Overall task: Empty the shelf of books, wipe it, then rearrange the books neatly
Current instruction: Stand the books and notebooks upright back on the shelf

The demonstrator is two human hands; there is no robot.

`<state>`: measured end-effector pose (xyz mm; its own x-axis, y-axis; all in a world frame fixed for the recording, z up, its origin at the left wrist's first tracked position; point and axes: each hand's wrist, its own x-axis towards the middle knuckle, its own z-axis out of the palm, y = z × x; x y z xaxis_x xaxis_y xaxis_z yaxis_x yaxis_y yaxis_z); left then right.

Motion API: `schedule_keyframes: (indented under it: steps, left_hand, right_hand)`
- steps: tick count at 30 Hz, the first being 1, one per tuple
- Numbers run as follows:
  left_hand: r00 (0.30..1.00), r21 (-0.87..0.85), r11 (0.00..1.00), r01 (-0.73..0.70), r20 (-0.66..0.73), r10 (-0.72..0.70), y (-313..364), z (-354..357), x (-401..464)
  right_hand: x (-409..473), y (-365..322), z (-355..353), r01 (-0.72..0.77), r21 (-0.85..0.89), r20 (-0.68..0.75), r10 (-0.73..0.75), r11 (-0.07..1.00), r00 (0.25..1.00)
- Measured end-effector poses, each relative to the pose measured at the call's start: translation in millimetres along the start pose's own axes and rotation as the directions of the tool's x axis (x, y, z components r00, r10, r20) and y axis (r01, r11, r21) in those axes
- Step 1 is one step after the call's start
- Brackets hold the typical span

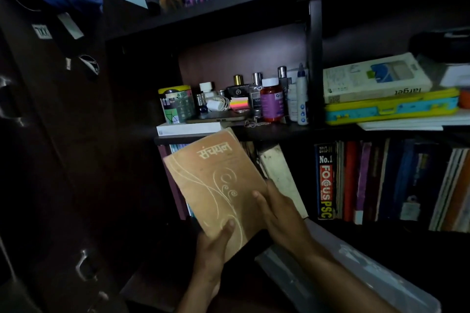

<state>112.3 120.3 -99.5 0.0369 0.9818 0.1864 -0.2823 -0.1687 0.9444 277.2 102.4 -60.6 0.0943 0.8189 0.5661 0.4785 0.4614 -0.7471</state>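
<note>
Books are in mid-transfer at the lower shelf [330, 223], as the head view shows. It looks like either the emptying step or the rearranging step; one frame cannot settle which. An orange book [216, 185] with a swirl pattern is held just in front of the shelf's left end, at about 6 o'clock from the upper shelf's bottles [269, 99]. The left hand [213, 244] grips its bottom edge, thumb curled over the cover. The right hand [277, 208] grips the right edge at 3 o'clock of the book, thumb pinching the cover, fingers hidden behind. A row of upright books [381, 183] fills the shelf towards 3 o'clock, with a pale leaning book [279, 175] just behind the right hand.

Next, I judge, the book must go either clear of the shelf or squarely into the gap at the left. A dark thing lies under the book's lower corner; I cannot tell what it is.
</note>
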Motion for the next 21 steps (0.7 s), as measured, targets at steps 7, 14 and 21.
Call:
schedule_keyframes:
  steps: [7, 14, 21]
  left_hand:
    - [0.992, 0.031, 0.999, -0.019, -0.125, 0.023, -6.4, -3.1, 7.3]
    - [0.981, 0.117, 0.993, -0.019, -0.189, 0.041, -14.7, -8.4, 10.6]
    - [0.989, 0.178, 0.984, -0.027, -0.139, 0.052, -12.7, -8.3, 6.6]
  right_hand:
    - [-3.1, 33.7, 21.8, -0.018, -0.012, -0.036, 0.018, 1.0, 0.999]
    - [-0.5, 47.6, 23.6, -0.05, -0.075, 0.008, 0.05, 0.996, 0.999]
    - [1.4, 47.9, 22.4, -0.128, -0.057, -0.07, 0.123, 0.99, 0.99]
